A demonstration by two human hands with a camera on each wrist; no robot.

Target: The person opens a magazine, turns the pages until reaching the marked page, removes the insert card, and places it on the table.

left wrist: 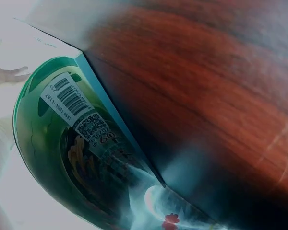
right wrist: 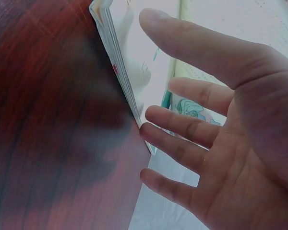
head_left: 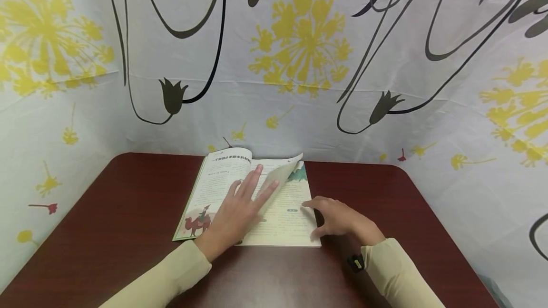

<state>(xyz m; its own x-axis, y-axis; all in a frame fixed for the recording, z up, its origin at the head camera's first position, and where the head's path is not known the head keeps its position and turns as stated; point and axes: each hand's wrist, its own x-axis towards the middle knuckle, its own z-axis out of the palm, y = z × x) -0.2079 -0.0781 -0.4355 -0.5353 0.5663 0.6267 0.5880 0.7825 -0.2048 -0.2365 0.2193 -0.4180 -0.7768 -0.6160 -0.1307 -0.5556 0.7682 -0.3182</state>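
Head view, left hand (head_left: 237, 213) spread — partly hiding book (head_left: 288, 225), right hand (head_left: 340, 217) spread, sleeves (head_left: 164, 274) cropped

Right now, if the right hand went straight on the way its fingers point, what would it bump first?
Probably the flat, cream, printed book page: the right hand overlaps its edge in the head view. Height is unclear, so it might skim above and meet the lifted pale paper page instead.
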